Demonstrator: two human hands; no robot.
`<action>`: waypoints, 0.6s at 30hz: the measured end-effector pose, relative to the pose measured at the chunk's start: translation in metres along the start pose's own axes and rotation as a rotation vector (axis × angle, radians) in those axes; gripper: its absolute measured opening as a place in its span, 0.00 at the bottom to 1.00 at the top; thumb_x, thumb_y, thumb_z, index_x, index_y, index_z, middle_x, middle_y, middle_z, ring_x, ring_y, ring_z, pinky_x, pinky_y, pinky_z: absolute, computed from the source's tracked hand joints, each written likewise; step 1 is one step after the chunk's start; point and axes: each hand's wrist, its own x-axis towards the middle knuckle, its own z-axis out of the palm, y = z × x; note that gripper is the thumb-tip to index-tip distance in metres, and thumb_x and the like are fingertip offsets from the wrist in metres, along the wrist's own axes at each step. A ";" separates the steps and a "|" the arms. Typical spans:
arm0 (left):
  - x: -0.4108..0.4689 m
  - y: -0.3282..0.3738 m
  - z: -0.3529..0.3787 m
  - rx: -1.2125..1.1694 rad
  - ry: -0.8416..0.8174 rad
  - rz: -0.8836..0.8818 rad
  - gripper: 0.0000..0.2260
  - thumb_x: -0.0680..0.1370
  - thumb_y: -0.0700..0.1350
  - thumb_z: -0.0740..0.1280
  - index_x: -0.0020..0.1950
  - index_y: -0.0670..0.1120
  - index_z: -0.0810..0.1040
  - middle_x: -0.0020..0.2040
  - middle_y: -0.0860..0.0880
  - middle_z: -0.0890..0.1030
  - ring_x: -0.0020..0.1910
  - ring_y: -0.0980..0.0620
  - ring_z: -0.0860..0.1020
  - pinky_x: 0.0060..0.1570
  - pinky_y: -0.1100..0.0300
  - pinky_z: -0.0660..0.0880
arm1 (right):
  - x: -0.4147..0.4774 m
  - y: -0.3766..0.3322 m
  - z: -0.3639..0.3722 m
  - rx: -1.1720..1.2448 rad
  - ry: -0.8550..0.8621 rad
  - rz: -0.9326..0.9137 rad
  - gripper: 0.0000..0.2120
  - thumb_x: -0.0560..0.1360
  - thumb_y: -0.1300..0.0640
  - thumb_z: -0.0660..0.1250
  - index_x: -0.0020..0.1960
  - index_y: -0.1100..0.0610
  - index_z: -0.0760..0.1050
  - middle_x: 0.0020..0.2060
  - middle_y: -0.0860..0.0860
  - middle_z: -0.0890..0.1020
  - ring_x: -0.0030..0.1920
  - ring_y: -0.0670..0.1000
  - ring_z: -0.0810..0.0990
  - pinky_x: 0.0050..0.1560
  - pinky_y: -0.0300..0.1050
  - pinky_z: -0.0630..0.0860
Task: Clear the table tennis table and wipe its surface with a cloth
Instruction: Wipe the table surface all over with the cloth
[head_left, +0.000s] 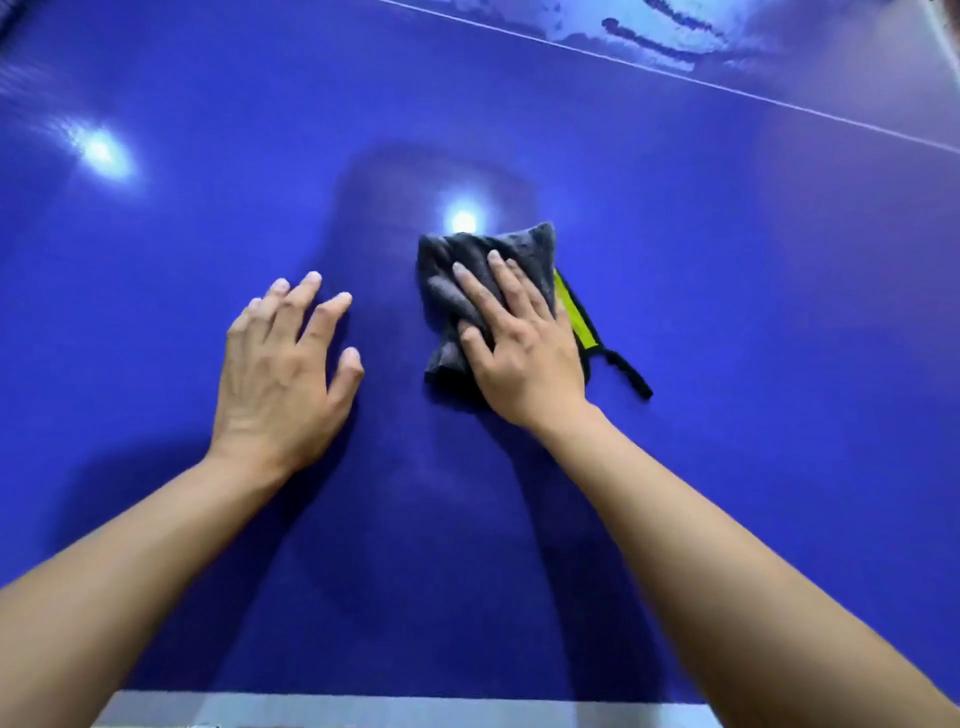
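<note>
A crumpled grey cloth (467, 280) with a yellow-green patch and a black strap lies on the glossy blue table tennis table (727, 312). My right hand (519, 343) lies flat on top of the cloth, fingers straight, pressing it to the surface. My left hand (283, 374) rests on the bare table a little to the left of the cloth, fingers spread and only slightly bent, holding nothing. The part of the cloth under my right palm is hidden.
A thin white line (675, 75) crosses the table at the upper right. The white near edge (395, 709) of the table runs along the bottom. Lamp reflections shine on the surface at the upper left and just beyond the cloth.
</note>
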 end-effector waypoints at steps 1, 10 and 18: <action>0.004 -0.002 -0.001 0.001 0.003 0.001 0.26 0.79 0.53 0.55 0.73 0.43 0.72 0.76 0.41 0.68 0.76 0.37 0.64 0.74 0.41 0.59 | 0.027 0.013 -0.003 -0.023 0.011 0.087 0.28 0.81 0.40 0.52 0.81 0.37 0.56 0.83 0.46 0.55 0.82 0.45 0.50 0.80 0.57 0.49; -0.086 -0.027 -0.028 0.019 0.074 -0.044 0.23 0.78 0.50 0.59 0.71 0.44 0.75 0.72 0.43 0.73 0.74 0.39 0.68 0.71 0.42 0.64 | 0.184 0.070 -0.019 -0.031 0.020 0.465 0.30 0.81 0.38 0.47 0.83 0.40 0.52 0.84 0.49 0.50 0.83 0.49 0.47 0.79 0.62 0.44; -0.186 -0.051 -0.027 -0.061 0.103 -0.103 0.23 0.77 0.49 0.60 0.72 0.45 0.74 0.77 0.44 0.65 0.75 0.39 0.66 0.74 0.50 0.57 | 0.132 0.026 -0.014 -0.037 -0.013 0.355 0.28 0.83 0.43 0.48 0.83 0.40 0.51 0.84 0.51 0.49 0.83 0.50 0.46 0.79 0.64 0.44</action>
